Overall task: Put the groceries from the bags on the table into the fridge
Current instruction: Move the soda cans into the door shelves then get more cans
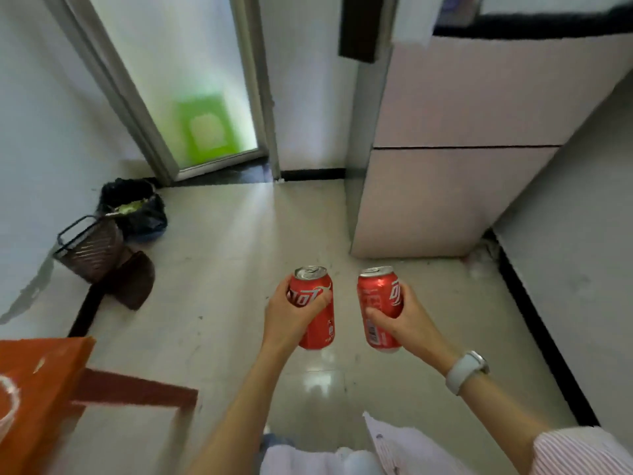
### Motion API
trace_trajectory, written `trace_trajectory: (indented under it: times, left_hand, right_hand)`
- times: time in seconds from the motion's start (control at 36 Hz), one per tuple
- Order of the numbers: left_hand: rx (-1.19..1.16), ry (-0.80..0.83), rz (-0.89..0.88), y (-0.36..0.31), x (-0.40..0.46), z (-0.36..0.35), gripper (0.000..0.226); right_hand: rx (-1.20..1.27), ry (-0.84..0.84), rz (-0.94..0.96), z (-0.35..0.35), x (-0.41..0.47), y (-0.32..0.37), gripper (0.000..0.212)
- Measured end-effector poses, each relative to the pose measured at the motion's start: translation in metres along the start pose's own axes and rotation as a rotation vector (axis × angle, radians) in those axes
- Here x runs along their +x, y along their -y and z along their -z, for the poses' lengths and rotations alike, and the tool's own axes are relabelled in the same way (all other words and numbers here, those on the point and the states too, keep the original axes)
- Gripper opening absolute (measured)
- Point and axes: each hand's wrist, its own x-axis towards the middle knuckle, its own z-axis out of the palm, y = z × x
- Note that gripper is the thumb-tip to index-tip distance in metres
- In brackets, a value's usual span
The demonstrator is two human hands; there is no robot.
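Each hand carries a red can upright over the floor: the left hand [291, 315] wraps its can [313, 308] round the middle, and the right hand [402, 320] curls round the other can [378, 308] lower down. The fridge [455, 149] stands ahead of the right hand, doors closed. Stiff, smooth, likely full and weighty, the cans suit a mid-body grip.

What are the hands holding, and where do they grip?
Each holds a red soda can around its middle: the left hand grips one can, the right hand the other can.
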Motion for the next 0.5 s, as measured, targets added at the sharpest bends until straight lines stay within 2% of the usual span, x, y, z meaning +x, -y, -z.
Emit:
trace_trajectory:
  times: [0.11, 0.19, 0.25, 0.36, 0.5]
  left_hand:
    - [0.032, 0.174, -0.094, -0.04, 0.016, -0.092, 0.051]
    - [0.06, 0.278, -0.16, -0.07, 0.03, -0.149, 0.045]
    - [0.089, 0.323, -0.192, -0.087, 0.044, -0.182, 0.05]
    - [0.106, 0.364, -0.274, -0.124, 0.082, -0.244, 0.06]
    - [0.066, 0.349, -0.361, -0.18, 0.141, -0.313, 0.047]
  right_hand:
    - [0.039, -0.228, -0.006, 0.085, -0.007, -0.019, 0.055]
    - [0.073, -0.34, -0.003, 0.137, -0.003, -0.025, 0.054]
    - [0.099, -0.409, 0.006, 0.169, 0.004, -0.027, 0.055]
    - [0.142, -0.477, 0.031, 0.231, 0.037, -0.028, 0.065]
    - [0.163, -0.499, 0.115, 0.308, 0.104, -0.011, 0.062]
